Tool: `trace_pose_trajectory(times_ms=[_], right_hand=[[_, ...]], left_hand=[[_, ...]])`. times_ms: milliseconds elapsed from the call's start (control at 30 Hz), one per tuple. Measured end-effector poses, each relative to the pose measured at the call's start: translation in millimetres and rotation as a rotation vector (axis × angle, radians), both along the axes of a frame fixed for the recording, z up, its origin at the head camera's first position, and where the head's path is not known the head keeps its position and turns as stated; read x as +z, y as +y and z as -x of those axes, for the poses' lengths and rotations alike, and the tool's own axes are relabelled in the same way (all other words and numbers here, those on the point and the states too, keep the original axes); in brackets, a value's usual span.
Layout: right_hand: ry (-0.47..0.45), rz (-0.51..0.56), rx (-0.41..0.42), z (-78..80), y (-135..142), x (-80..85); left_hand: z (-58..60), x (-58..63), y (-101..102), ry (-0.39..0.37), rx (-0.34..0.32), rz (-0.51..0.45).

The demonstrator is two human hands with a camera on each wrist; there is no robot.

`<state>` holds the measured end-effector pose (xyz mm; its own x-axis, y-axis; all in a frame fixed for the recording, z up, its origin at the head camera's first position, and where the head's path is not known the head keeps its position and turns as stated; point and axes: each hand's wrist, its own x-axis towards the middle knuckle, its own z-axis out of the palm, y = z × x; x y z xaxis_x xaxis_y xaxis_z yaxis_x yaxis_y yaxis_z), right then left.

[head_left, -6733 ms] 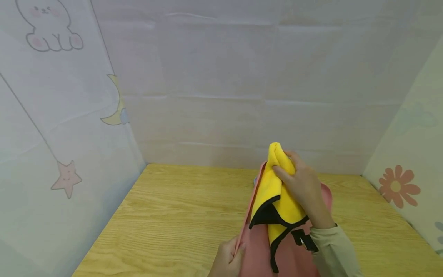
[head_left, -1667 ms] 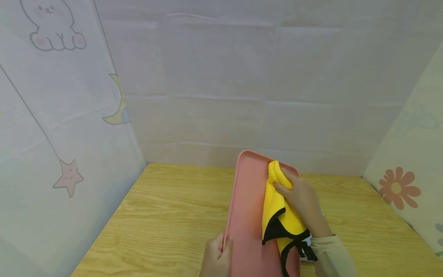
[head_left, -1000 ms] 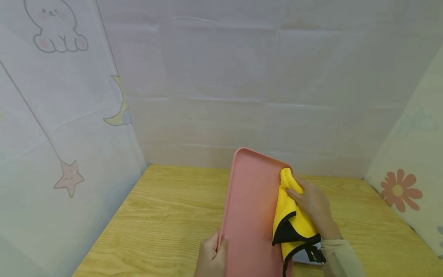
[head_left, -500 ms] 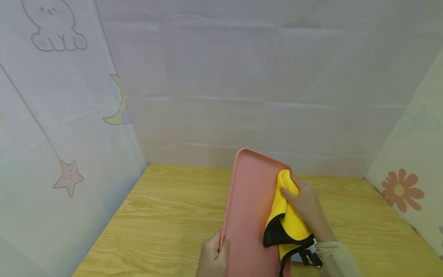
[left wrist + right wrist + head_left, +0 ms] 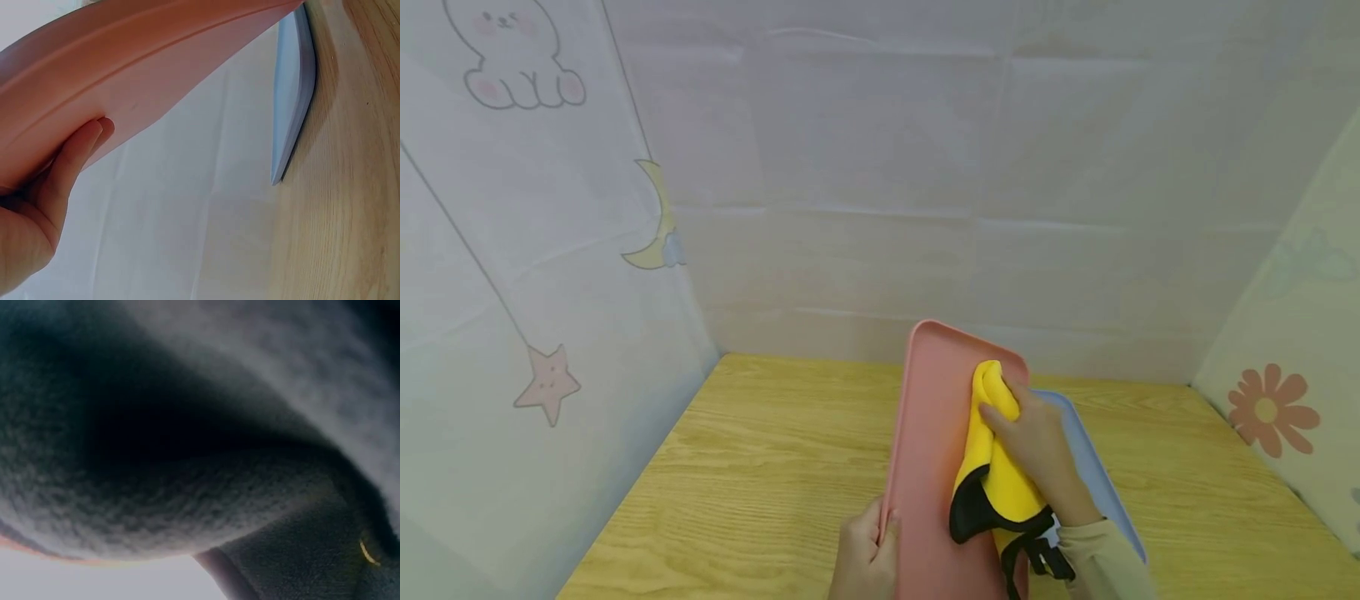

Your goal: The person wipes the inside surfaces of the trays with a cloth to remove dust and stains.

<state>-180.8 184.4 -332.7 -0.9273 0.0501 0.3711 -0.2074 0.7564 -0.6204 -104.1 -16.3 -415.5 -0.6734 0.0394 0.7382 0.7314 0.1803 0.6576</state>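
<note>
left hand pinches pink tray | right hand grips yellow cloth | left wrist view only: tray's underside

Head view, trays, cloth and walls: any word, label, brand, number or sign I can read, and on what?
None: no text shows on the pink tray, blue tray, cloth or table.
Walls: only pictures, including a moon, star and flower.
</note>
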Motion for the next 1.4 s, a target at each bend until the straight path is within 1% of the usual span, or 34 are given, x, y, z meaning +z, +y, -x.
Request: trace_pose_trajectory(times_ms=[100,200,400,467,633,733,900,967,1133,1200,1333,1367,1400], right_hand=[[0.006,0.010,0.021,-3.0,-8,4.5],[0.027,0.014,0.047,-6.6,-17,9.0],[0.072,0.045,0.095,-12.3,-34,15.2],[0.069,0.056,0.113,-14.6,-39,16.0],[0.064,0.043,0.124,-19.7,-50,18.1],[0.069,0.039,0.132,-21.7,-55,19.2],[0.077,0.053,0.151,-24.5,-62,19.6],[0.080,0.058,0.152,-25.0,-63,19.5],[0.076,0.057,0.142,-25.3,-64,19.3],[0.093,0.031,0.136,-25.4,-63,19.0],[0.168,-0.066,0.120,-25.3,-60,18.1],[0.184,-0.088,0.117,-25.2,-60,17.8],[0.200,-0.113,0.111,-25.1,-58,17.4]], left_hand=[[0.7,-0.5,1,-0.002,0.003,0.001],[1.0,-0.8,1,-0.055,-0.006,0.006],[-1.6,2.4,2,-0.349,-0.064,0.010],[-2.2,2.2,3,-0.383,-0.053,0.013],[-2.8,0.3,6,-0.392,-0.034,-0.001],[-3.1,0.6,6,-0.417,-0.061,-0.016],[-3.5,1.5,6,-0.433,-0.108,-0.039],[-3.9,1.6,6,-0.433,-0.115,-0.045],[-4.1,1.0,6,-0.457,-0.102,-0.059],[-3.7,-0.5,6,-0.422,-0.083,-0.062],[-3.3,-2.4,6,-0.307,-0.033,-0.056],[-3.3,-2.3,5,-0.288,-0.023,-0.052],[-3.5,-1.5,5,-0.288,-0.021,-0.052]])
